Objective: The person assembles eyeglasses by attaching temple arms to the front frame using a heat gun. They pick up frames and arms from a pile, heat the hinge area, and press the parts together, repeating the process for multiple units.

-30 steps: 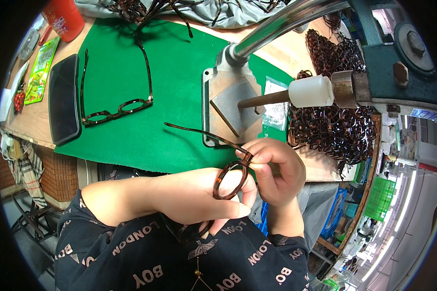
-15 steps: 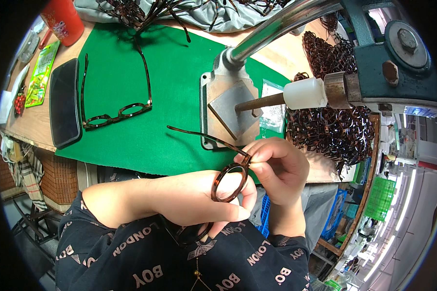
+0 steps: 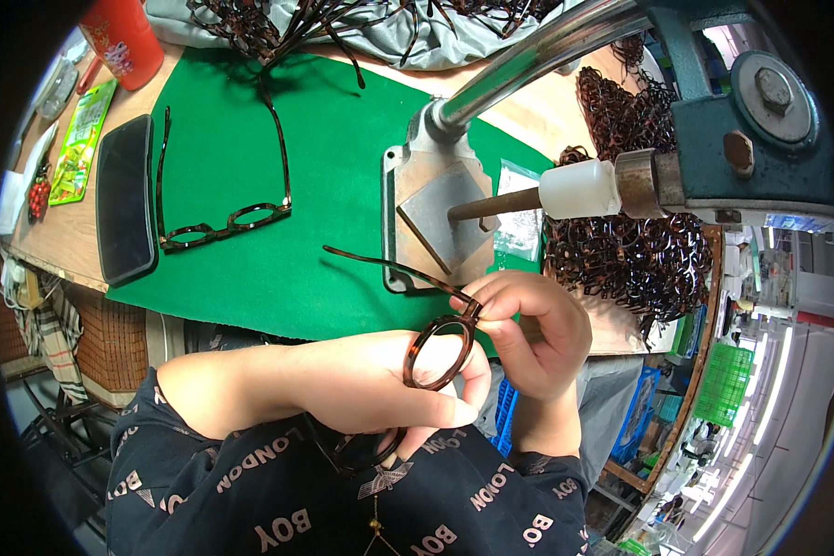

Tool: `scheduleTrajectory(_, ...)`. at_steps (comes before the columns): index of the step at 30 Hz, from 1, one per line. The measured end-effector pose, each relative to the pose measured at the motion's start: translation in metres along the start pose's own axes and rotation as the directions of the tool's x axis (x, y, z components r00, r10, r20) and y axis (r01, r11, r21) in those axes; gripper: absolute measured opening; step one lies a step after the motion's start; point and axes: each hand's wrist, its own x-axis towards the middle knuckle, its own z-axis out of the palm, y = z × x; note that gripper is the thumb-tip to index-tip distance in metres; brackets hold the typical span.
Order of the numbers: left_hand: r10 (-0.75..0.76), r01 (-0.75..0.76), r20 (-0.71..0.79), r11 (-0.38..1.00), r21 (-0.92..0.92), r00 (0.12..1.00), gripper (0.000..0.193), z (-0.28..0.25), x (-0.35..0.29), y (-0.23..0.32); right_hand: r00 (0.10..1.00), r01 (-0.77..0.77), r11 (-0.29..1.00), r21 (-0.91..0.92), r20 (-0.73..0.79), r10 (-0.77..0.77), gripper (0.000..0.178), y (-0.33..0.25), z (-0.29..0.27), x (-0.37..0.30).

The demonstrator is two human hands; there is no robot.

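In front of my chest is a tortoiseshell eyeglass frame with round rims. My left hand wraps round its middle, the thumb lying along the near rim. Part of the other rim shows below that hand, against my shirt. At the hinge corner, my right hand pinches the frame between thumb and fingers. From there one temple arm stretches away to the left, over the green mat. The hinge itself is mostly hidden by my right fingertips.
A press with a metal base and a rod with a white collar stands ahead. Another eyeglass frame lies on the green mat beside a phone. Heaps of tortoiseshell frame parts sit at right. A red cup stands far left.
Almost nothing differs. Both hands keep their hold on the eyeglass frame, and the whole view has shifted slightly.
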Motion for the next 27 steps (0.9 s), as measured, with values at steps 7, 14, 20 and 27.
scheduleTrajectory(7,0.039,-0.039,0.007,0.999,-0.003,0.999,0.018,-0.001,0.001,-0.003,0.997,0.06,0.997,-0.044,0.047,-0.058,0.007,0.002,-0.003,0.002)
scheduleTrajectory(14,0.039,-0.037,-0.026,0.997,0.07,0.999,0.018,-0.001,0.003,-0.002,0.995,-0.053,0.999,-0.002,-0.084,0.053,0.008,0.001,0.004,-0.005)
scheduleTrajectory(20,-0.019,0.022,-0.055,0.998,0.06,0.998,0.016,0.003,0.003,0.003,0.997,-0.035,0.999,0.007,-0.064,0.035,0.008,0.003,0.002,-0.004)
scheduleTrajectory(27,0.026,-0.025,-0.024,0.999,0.044,0.999,0.015,0.003,0.002,0.003,0.985,-0.104,0.926,0.362,-0.091,0.146,0.008,0.004,0.009,-0.008)
